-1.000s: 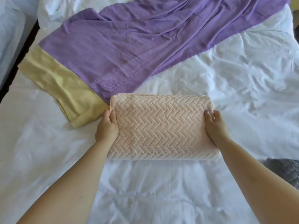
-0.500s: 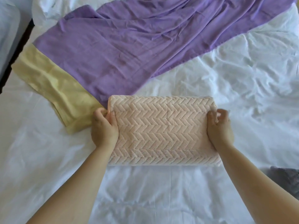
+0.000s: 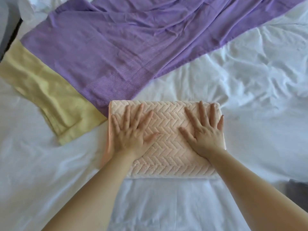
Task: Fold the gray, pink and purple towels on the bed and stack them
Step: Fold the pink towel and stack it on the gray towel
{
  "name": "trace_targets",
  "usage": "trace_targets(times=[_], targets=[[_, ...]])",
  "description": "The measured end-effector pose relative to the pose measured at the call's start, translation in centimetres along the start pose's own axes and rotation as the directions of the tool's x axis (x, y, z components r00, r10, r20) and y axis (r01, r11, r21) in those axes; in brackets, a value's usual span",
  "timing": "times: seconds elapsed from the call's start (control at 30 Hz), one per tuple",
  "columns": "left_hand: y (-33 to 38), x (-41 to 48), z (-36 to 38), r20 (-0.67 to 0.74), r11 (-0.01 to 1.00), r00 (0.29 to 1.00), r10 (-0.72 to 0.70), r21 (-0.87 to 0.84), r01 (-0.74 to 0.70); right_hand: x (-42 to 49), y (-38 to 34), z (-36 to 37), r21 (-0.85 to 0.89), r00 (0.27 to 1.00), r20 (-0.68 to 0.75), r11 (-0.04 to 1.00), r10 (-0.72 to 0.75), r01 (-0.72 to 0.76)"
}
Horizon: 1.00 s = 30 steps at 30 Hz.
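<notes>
A folded pink towel (image 3: 168, 160) with a herringbone weave lies as a thick rectangle in the middle of the bed. My left hand (image 3: 130, 132) rests flat on its left half, fingers spread. My right hand (image 3: 205, 130) presses flat on its right half, fingers spread too. The purple towel (image 3: 126, 40) lies unfolded and wrinkled across the far side of the bed, its near corner just behind the pink towel. A corner of the gray towel (image 3: 296, 190) shows at the right edge, mostly out of frame.
A pale yellow towel (image 3: 48, 97) lies loose to the left, partly under the purple one. The white bed sheet (image 3: 250, 97) is rumpled at the right. The bed's left edge and a dark gap (image 3: 10, 39) show at far left.
Both hands let go of the pink towel's side edges and moved onto its top, now lying flat with spread fingers. The towel has settled onto the sheet.
</notes>
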<state>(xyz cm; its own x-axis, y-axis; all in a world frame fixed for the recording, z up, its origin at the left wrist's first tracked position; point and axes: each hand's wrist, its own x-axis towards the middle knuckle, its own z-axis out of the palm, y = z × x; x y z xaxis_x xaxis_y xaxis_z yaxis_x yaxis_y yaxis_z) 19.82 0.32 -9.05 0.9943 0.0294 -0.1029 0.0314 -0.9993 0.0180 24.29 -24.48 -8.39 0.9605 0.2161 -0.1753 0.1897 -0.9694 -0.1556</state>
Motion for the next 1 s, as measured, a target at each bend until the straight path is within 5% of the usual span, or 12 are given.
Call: trace_targets(times=[0.2,0.47,0.53,0.6,0.67,0.73,0.8,1.0], targets=[[0.1,0.7,2.2,-0.044,1.000,0.999,0.012,0.004,-0.012,0.9,0.2,1.9,-0.059,1.000,-0.004,0.998,0.008,-0.008],[0.3,1.6,2.7,0.071,0.998,0.997,-0.044,0.058,0.039,1.9,0.1,2.1,-0.042,0.998,0.064,0.999,0.020,-0.018],[0.3,1.6,1.7,0.078,1.000,0.997,-0.017,0.023,0.016,1.7,0.4,1.1,0.071,0.997,0.069,0.997,-0.022,0.017],[-0.3,0.9,-0.1,0.034,0.999,0.999,0.024,-0.032,-0.023,1.0,0.9,-0.4,0.364,1.000,-0.020,0.931,-0.001,0.008],[-1.0,-1.0,-1.8,-0.151,0.983,0.985,-0.085,-0.176,0.058,-0.3,1.9,-1.7,0.619,0.971,-0.127,0.781,0.201,-0.081],[-1.9,-3.2,-2.5,-0.150,0.836,0.870,-0.469,-0.391,0.384,-1.6,2.9,-2.3,0.717,0.910,-0.073,0.656,0.408,-0.236],[-2.6,-4.8,-2.7,0.147,0.545,0.693,-0.706,-0.511,0.664,-2.9,3.1,-2.2,0.758,0.885,0.100,0.542,0.454,-0.363],[-3.8,-6.2,-3.1,0.521,0.298,0.655,-0.547,-0.610,0.734,-5.3,2.3,-3.2,0.753,0.811,0.379,0.361,0.445,-0.550]])
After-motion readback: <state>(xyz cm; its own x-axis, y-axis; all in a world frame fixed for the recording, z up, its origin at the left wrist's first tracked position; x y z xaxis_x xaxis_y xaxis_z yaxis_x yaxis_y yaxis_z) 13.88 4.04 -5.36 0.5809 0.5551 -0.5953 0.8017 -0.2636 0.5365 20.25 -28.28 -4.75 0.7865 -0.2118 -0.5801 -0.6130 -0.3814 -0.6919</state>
